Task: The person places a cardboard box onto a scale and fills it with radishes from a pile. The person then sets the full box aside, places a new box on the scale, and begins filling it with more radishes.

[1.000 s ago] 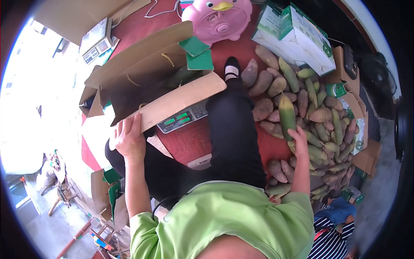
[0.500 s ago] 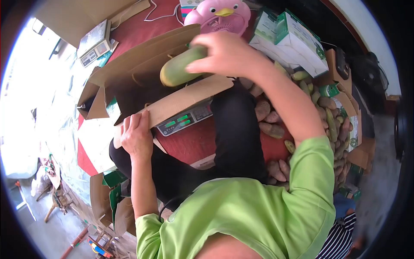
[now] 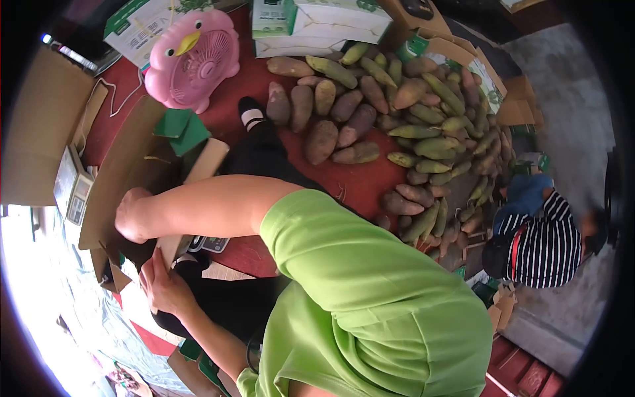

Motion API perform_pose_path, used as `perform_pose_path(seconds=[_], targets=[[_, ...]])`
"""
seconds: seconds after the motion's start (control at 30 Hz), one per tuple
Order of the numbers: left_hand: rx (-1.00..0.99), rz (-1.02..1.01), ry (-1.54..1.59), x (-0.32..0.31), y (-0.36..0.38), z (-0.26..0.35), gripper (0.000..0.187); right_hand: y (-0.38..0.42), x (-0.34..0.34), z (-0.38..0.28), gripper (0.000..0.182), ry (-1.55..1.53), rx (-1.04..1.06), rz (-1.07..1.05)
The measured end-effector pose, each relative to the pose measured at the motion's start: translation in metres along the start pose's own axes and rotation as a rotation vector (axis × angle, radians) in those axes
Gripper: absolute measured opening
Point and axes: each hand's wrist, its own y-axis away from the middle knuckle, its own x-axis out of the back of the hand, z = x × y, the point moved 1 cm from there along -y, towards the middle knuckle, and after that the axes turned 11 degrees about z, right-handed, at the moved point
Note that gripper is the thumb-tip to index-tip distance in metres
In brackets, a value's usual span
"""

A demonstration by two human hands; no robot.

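An open cardboard box [image 3: 109,175] stands at the left. My left hand [image 3: 164,286] grips the near flap of the box, fingers bent over its edge. Reaching across from the right, my right hand [image 3: 134,215] is down in the box opening; its fingers are hidden, and whether they hold anything cannot be seen. A digital scale [image 3: 215,244] shows partly from under the box and my arm. Green pieces of card [image 3: 184,132] stick up at the far end of the box.
A pile of long green and brownish tubers or gourds [image 3: 423,132] covers the red floor at the right. Beyond are a pink fan [image 3: 193,59] and white-green cartons [image 3: 321,26]. A person in a striped top [image 3: 546,245] is at the far right. Another scale [image 3: 74,188] is at the left.
The view has swung right. My right hand, which held a large green gourd above the box, has gone down into it, and the gourd is out of sight. My left hand stays on the flap.
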Motion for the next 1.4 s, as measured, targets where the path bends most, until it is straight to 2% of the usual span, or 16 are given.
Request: perform_pose_path(seconds=[0.13,0.2,0.27,0.37,0.43,0.47,0.5,0.57,0.6,0.67,0.73,0.87,0.93,1.03,1.1,1.4], targets=[[0.006,0.001,-0.003,-0.002,0.0,-0.005,0.025,0.053,0.051,0.018,0.03,-0.136,-0.058,0.125],[0.005,-0.016,-0.016,-0.002,0.001,-0.007,0.025,0.088,0.063,0.047,0.03,-0.528,0.039,0.415],[-0.021,-0.007,-0.029,-0.005,0.004,-0.008,0.028,0.137,0.074,0.08,0.029,-0.852,0.015,0.529],[0.018,-0.012,-0.045,-0.004,0.002,-0.004,0.032,0.219,0.067,0.138,0.023,-0.998,-0.238,0.671],[0.048,0.001,-0.036,-0.004,0.001,0.001,0.035,0.271,0.036,0.177,0.023,-1.339,-0.589,0.759],[0.038,-0.002,-0.034,-0.004,0.001,0.002,0.035,0.294,0.008,0.202,0.021,-1.295,-0.706,0.926],[0.048,-0.007,-0.05,-0.005,0.001,0.001,0.035,0.323,-0.015,0.223,0.022,-1.093,-0.876,0.917],[0.055,-0.015,-0.074,-0.007,0.002,-0.002,0.036,0.386,-0.071,0.261,0.024,-0.619,-1.032,0.873],[0.029,0.0,-0.074,-0.008,0.002,-0.003,0.036,0.416,-0.109,0.277,0.025,-0.645,-1.179,0.876],[0.026,0.007,-0.088,-0.005,0.0,0.005,0.035,0.466,-0.134,0.278,0.024,-0.972,-1.532,0.78],[-0.012,0.014,-0.083,-0.008,0.001,-0.001,0.034,0.5,-0.15,0.274,0.027,-0.99,-1.845,0.835],[-0.017,0.031,-0.087,-0.01,0.003,-0.003,0.032,0.567,-0.202,0.302,0.026,-1.154,-1.998,0.987],[-0.008,0.02,-0.1,-0.008,0.001,0.003,0.031,0.581,-0.203,0.31,0.025,-1.222,-2.053,1.012],[-0.006,0.011,-0.088,-0.01,0.003,-0.002,0.028,0.597,-0.207,0.324,0.027,-1.324,-2.091,1.207],[-0.001,0.01,-0.093,-0.012,0.003,-0.004,0.028,0.603,-0.209,0.336,0.034,-1.395,-2.095,1.373],[-0.044,-0.004,-0.079,-0.013,0.003,-0.009,0.025,0.606,-0.185,0.382,0.052,-1.52,-2.161,1.734]])
